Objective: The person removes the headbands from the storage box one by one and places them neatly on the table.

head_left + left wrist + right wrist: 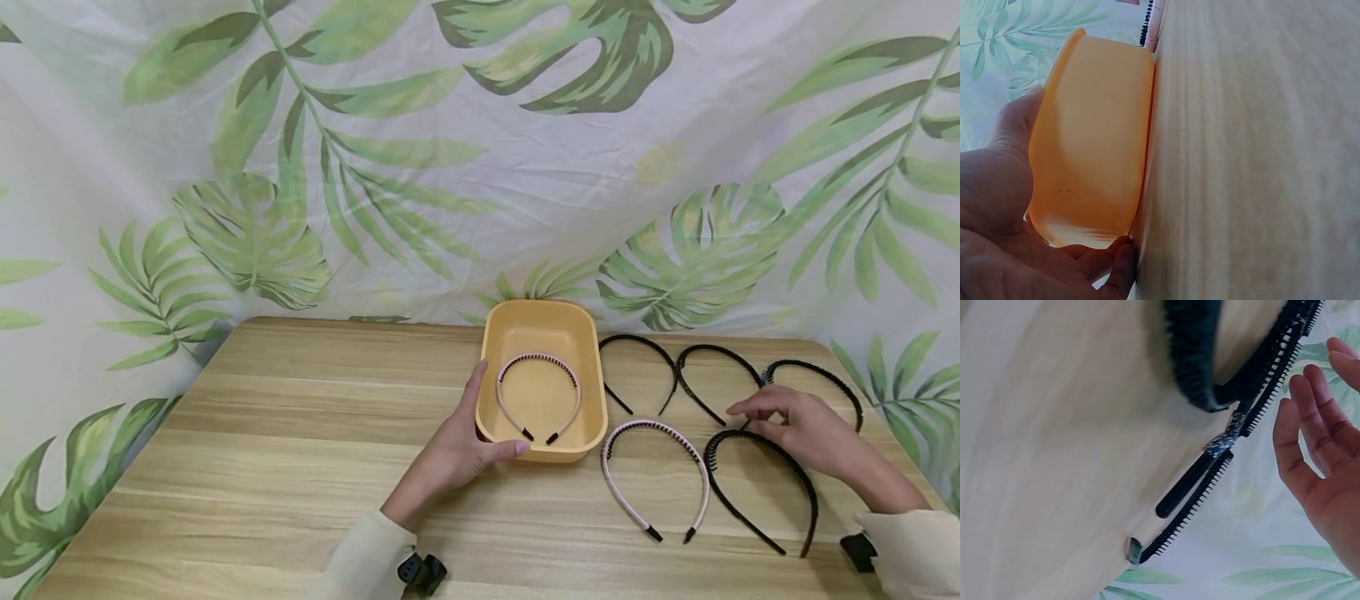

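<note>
My left hand point(456, 450) grips a yellow plastic basin point(602, 392) at its near left corner, thumb over the rim, fingers along the side. Inside the basin lies a pink headband point(538, 357) with dark teeth and black tips. My right hand point(808, 427) hovers over the black headbands at the right, fingers loosely bent around nothing in the right wrist view. Nearest to it are a front black headband point(801, 473) and a back right black headband point(847, 392), partly covered by the hand. Another pink headband point(652, 423) lies between the basin and the front black one.
Two more black headbands, one beside the basin point(651, 340) and one further right point(723, 349), lie along the back of the wooden table point(315, 400). A leaf-print cloth point(420, 225) hangs right behind the table's back edge.
</note>
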`<state>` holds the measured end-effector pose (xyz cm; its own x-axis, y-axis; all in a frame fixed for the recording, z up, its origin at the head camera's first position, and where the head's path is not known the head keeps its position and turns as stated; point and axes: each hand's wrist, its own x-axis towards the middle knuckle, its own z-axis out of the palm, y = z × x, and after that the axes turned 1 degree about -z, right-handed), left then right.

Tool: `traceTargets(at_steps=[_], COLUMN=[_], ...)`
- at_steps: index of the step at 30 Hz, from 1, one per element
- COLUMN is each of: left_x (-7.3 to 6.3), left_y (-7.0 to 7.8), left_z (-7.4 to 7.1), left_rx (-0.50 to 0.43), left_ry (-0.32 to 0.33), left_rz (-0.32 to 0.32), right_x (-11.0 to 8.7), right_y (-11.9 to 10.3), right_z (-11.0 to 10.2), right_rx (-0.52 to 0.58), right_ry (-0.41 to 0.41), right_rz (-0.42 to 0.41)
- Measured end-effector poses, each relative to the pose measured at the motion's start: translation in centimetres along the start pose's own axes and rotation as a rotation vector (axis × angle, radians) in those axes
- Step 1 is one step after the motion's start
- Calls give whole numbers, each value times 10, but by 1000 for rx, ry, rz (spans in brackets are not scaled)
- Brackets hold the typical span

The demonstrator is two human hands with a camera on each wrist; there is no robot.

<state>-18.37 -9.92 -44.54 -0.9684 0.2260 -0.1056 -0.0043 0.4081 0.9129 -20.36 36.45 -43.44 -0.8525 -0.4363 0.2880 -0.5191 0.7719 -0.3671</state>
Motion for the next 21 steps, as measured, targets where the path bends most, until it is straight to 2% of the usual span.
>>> traceTargets(at_steps=[8, 21], left_x=[-2, -1], left_y=[0, 0], left_z=[0, -1], left_rx=[-1, 0], left_ry=[-1, -2], left_rz=[-1, -2], right_x=[8, 19], right_y=[-13, -29], right_z=[-5, -6], right_rx=[-20, 8], right_ry=[-36, -60], right_rz=[51, 55])
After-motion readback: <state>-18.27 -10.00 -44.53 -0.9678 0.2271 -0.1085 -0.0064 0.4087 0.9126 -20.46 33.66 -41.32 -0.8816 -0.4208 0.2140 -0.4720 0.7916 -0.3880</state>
